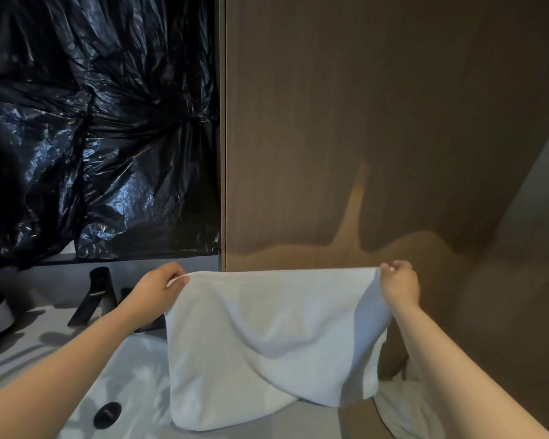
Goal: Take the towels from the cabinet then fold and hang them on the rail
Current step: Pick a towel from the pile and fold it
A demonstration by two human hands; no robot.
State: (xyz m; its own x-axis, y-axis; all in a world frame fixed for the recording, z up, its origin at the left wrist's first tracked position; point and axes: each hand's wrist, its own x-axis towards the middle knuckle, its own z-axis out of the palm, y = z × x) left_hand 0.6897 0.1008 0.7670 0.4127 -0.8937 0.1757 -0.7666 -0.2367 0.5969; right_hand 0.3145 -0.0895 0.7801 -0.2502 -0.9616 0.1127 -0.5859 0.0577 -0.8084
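The towel point(267, 337) in the near middle is plain white, unpatterned, with bluish-grey shadow in its folds, and the second towel point(406, 410) at the near right is the same plain white. At the far left the plastic sheeting point(92, 122) is glossy black, crinkled all over with pale blue-white glints, while the cabinet panel point(377, 122) filling the far right is dull brown with fine vertical wood grain and a lighter tan patch low down. The faucet point(99, 293) at the left is matt black, the drain point(107, 415) at the near left is black too, and the sink basin point(140, 369) and the desk point(23, 350) around it are pale greyish white.
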